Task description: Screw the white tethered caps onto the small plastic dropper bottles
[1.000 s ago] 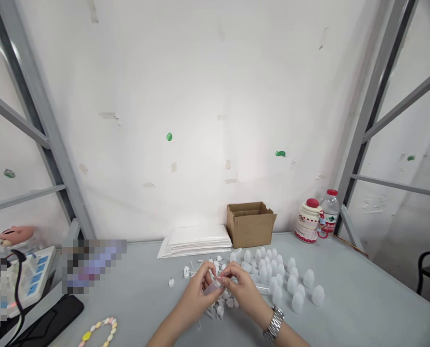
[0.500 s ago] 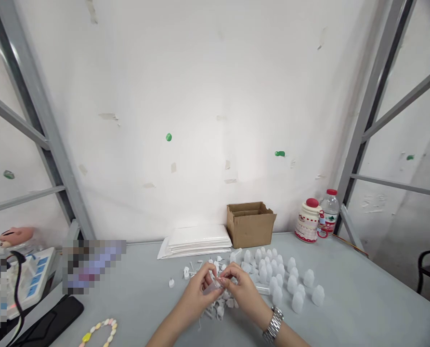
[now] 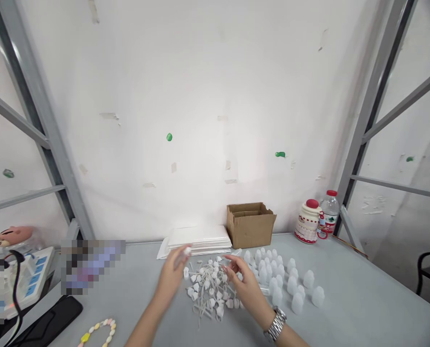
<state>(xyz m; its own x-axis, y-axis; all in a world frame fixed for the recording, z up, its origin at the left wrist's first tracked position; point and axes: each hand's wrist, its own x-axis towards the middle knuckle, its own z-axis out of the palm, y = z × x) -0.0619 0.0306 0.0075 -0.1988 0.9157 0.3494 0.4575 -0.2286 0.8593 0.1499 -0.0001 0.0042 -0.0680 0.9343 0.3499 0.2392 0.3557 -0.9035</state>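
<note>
My left hand [image 3: 172,270] is curled just left of the pile, around a small translucent tube [image 3: 187,251] with a whitish end; fingers and motion blur hide most of it. My right hand [image 3: 241,277] hovers at the pile's right edge, thumb and fingers apart, holding nothing I can see. Between the two hands lies a loose heap of small white caps with thin stems [image 3: 211,286]. To the right of my right hand stand several frosted, rounded plastic pieces [image 3: 273,283], upright on the grey table [image 3: 128,289].
Behind the heap are a stack of white sheets [image 3: 196,238] and a cardboard box [image 3: 254,231]. A cream jar [image 3: 307,224] and a water bottle [image 3: 331,212] stand at back right. A black phone [image 3: 52,323], a bead bracelet [image 3: 110,332] and a power strip [image 3: 39,274] lie left.
My hands were together over the heap, working at a translucent tube. They have parted: the left has moved left and up with the tube, and the right has opened slightly.
</note>
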